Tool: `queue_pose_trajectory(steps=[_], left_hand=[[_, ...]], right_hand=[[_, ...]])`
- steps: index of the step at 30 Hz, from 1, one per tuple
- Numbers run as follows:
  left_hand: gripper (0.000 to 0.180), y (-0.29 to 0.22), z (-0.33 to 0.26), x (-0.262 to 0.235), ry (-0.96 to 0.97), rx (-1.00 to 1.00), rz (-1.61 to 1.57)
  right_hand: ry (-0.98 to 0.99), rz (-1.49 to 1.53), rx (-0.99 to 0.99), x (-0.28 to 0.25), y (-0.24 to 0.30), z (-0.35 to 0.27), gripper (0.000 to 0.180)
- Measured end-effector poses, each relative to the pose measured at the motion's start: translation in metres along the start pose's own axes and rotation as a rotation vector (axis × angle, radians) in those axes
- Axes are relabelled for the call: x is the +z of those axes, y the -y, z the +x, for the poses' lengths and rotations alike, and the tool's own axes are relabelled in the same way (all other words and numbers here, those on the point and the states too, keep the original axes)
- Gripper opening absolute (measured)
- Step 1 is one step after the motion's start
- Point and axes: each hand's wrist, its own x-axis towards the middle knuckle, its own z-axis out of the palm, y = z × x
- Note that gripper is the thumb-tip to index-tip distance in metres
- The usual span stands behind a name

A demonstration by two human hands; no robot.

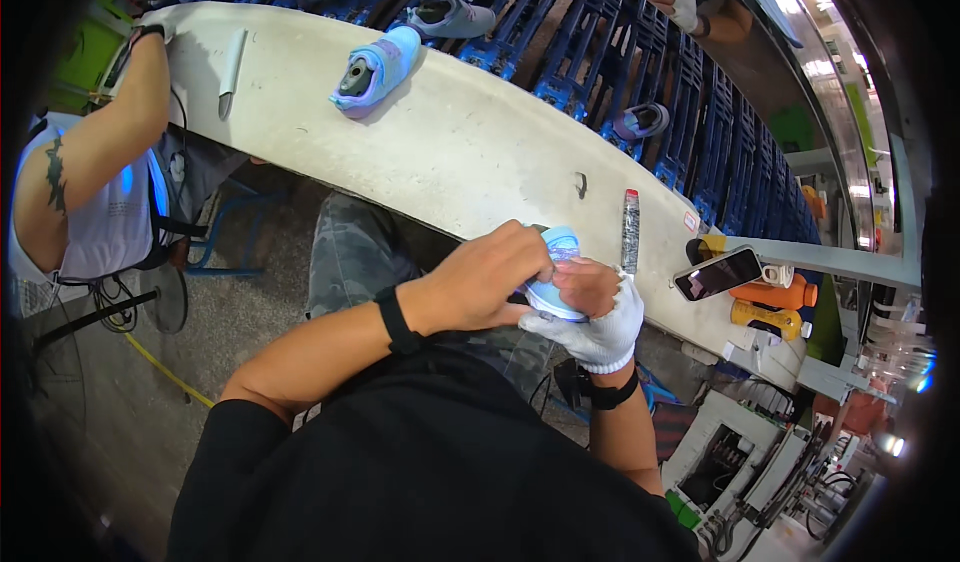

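Note:
A small light-blue shoe (562, 242) is held between my two hands at the bench's near edge. My bare left hand (482, 280) is closed, its fingertips pinching at the upper of the shoe. My right hand (600, 314) wears a white knit glove with bare fingers showing. It grips the shoe from the right, thumb side underneath. Whatever fine part the fingertips pinch is hidden. A second light-blue shoe (382, 70) with a dark grey form inside stands farther left on the white bench (440, 152).
Behind the bench runs a blue slatted conveyor (590, 52) carrying several shoes. To the right lie a black pen-like tool with a red end (630, 227), a phone (718, 274) and an orange bottle (780, 292). A long pale tool (231, 74) lies near a co-worker's arm (140, 102).

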Motion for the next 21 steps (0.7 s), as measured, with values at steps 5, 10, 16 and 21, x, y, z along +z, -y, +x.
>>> queue_pose_trajectory(steps=[5,10,16,21], left_hand=[[0.062,0.010,-0.016,-0.034,0.022,0.034,0.482],[0.064,-0.014,0.024,-0.078,0.046,0.162,0.443],[0.063,0.004,0.046,-0.076,0.124,-0.012,0.278],[0.069,0.009,0.056,-0.081,0.193,-0.284,0.194]], right_hand=[[-0.509,0.586,0.186,0.027,-0.005,-0.011,0.048],[-0.333,0.470,0.532,0.047,-0.033,0.010,0.051],[-0.069,0.673,0.318,0.040,-0.011,0.070,0.088],[-0.327,0.850,0.352,0.077,-0.043,0.061,0.046]])
